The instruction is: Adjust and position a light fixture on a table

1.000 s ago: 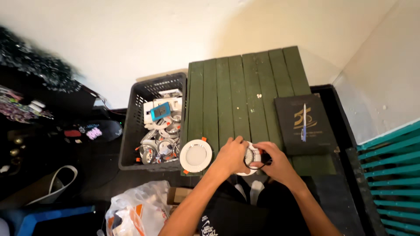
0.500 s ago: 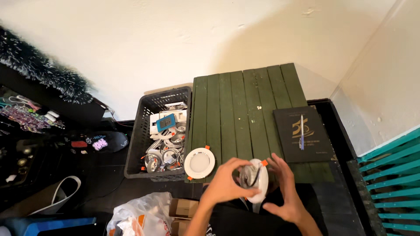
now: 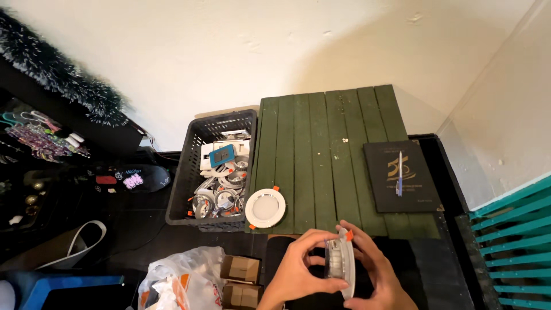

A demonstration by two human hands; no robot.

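A pale plaster wall backs a cluttered corner, with a green slatted desk (image 3: pixel 321 155) standing against it. At far left, dark tinsel and trinkets hang over a shadowed shelf. Beside the desk's left edge sits a black plastic crate (image 3: pixel 195 166) filled with round lamp fittings and a small blue-faced box. On the desk's near left corner lies a white round ceiling light (image 3: pixel 265 208), face up, with orange clips at its rim. Below the crate, on the floor, a crumpled plastic bag (image 3: pixel 172 278) lies near two small cardboard boxes (image 3: pixel 240 280). Near the desk's front edge, the left hand (image 3: pixel 301 264) and right hand (image 3: pixel 376 272) together grip a second round light (image 3: pixel 340 267), held on edge, fingers curled around its rim from both sides. It looks light and stiff; the plastic rim seems the safest hold, since the spring clips could snap shut and the diffuser face may scratch. To the right, a black book (image 3: pixel 402 178) with a pen (image 3: pixel 399 172) on it rests on the desk.
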